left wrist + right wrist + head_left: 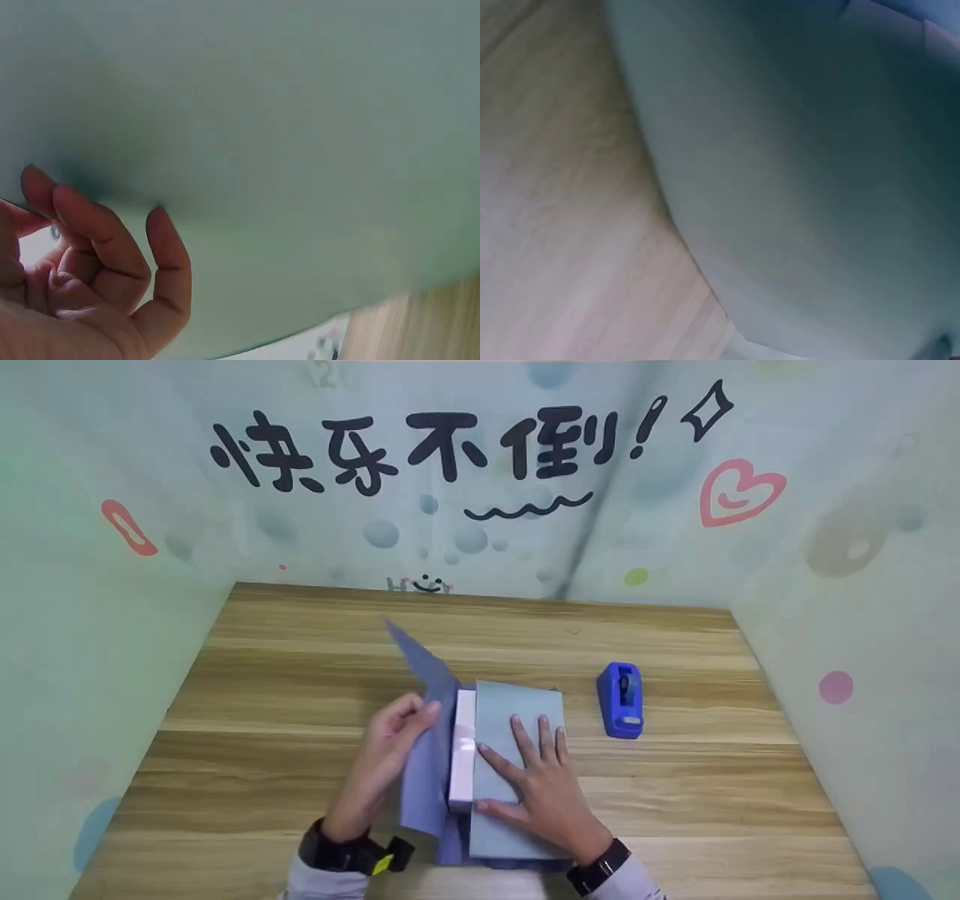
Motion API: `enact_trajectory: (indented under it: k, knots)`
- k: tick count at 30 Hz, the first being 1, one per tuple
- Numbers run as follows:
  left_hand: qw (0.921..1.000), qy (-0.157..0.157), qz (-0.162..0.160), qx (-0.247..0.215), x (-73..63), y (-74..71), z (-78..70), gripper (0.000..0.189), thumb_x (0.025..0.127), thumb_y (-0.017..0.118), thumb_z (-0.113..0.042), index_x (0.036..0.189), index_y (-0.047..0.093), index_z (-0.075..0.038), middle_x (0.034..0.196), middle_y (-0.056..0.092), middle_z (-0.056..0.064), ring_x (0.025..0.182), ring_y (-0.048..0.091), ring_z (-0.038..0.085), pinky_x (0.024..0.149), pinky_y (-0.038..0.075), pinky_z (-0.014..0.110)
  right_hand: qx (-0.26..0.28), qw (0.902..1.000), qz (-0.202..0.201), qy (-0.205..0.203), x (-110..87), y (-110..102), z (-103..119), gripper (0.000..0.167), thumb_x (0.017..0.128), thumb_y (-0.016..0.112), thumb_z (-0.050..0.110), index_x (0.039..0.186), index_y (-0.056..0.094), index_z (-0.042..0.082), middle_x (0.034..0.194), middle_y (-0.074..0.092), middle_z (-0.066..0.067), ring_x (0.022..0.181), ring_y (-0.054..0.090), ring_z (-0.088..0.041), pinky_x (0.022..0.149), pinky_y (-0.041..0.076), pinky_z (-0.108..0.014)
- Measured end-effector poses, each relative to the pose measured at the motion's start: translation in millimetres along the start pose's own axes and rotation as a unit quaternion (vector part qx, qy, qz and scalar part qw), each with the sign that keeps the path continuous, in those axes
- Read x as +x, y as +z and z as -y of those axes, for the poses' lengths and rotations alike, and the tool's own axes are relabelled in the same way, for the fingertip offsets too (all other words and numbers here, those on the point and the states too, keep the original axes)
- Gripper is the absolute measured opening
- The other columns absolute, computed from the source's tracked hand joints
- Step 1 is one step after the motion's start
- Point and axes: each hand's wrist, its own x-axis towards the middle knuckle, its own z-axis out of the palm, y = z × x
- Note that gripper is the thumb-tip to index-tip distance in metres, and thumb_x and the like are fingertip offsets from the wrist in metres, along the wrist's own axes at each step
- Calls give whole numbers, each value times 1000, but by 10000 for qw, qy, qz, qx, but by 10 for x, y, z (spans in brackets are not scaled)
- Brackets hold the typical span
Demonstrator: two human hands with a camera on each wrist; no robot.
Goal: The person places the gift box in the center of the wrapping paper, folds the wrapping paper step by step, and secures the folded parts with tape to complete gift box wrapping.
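A white box [463,750] lies partly wrapped in a sheet of blue-grey paper [517,705], its left side showing between two flaps. My left hand [391,733] pinches the edge of the raised left flap. In the left wrist view the fingers of that left hand [105,262] are curled against the paper [300,150], which fills most of the picture. With fingers spread, my right hand [544,791] presses flat on the flap that covers the box top. The right wrist view shows mainly this paper [780,187]; the right hand is nearly out of it.
To the right of the paper stands a blue tape dispenser [621,701] on the wooden table [300,660]. A printed cloth [465,540] with black lettering encloses the table's back and sides.
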Motion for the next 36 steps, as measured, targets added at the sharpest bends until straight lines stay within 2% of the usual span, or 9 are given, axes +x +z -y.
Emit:
enact_trajectory:
  k: [3,7,12,15,17,21,27,33,36]
  knots:
    - [9995,-55,318,-36,28,207,8,21,94,51,-10,78,48,3,63,45,-5,56,43,6,54,36,19,-120,9999,-97,-42,0,2,7,73,72,53,75,132,52,34,143,38,-24,126,28,-60,99,25,-70]
    - [9972,196,692,210,61,453,41,23,93,52,-10,79,46,7,59,36,-6,53,36,4,51,30,17,-191,9997,-70,-134,-3,12,-9,72,70,58,72,128,57,29,141,40,-25,124,31,-61,97,27,-71]
    - [9929,388,1003,503,114,706,148,23,93,53,-11,78,46,5,59,35,-7,54,35,2,53,29,16,237,9995,29,-205,-12,-3,-54,48,68,66,43,97,70,5,140,41,-27,127,27,-59,98,23,-72]
    - [9909,392,1109,651,140,823,223,25,94,53,-14,78,48,4,60,35,-7,56,35,2,55,29,16,672,9976,26,-172,-33,-12,-86,53,68,64,29,105,63,-8,140,36,-32,135,13,-50,99,20,-71]
    - [9900,380,1196,639,152,884,267,26,94,53,-15,77,48,3,60,35,-7,56,35,2,57,30,16,1018,9947,-65,-137,-51,-22,-108,68,71,64,27,125,50,-12,141,35,-32,140,2,-38,101,19,-69]
    - [9883,350,1364,579,177,974,336,26,94,53,-15,77,47,4,60,36,-6,59,38,3,59,31,16,1696,9849,-327,-133,-83,-42,-157,69,74,64,29,131,45,-5,136,48,-21,143,-1,-18,107,14,-62]
    - [9881,142,1400,626,187,1007,458,28,93,55,-16,76,50,5,60,41,-6,60,41,4,60,32,16,1727,9841,-264,-310,-91,-43,-156,50,72,65,27,114,57,1,117,62,-11,125,42,-42,107,15,-58]
    - [9902,-21,1355,325,222,997,563,30,93,55,-18,78,49,7,59,39,-7,58,40,4,58,31,16,1880,9817,200,-241,-51,-111,-155,49,70,66,21,112,57,-2,119,60,-15,125,41,-44,102,18,-66]
    - [9916,-92,1288,-39,222,986,616,31,93,55,-18,79,47,9,60,40,-7,58,41,4,56,32,16,2670,9613,674,108,-15,-175,-192,62,67,60,5,125,47,-11,133,49,-24,132,33,-43,107,11,-65]
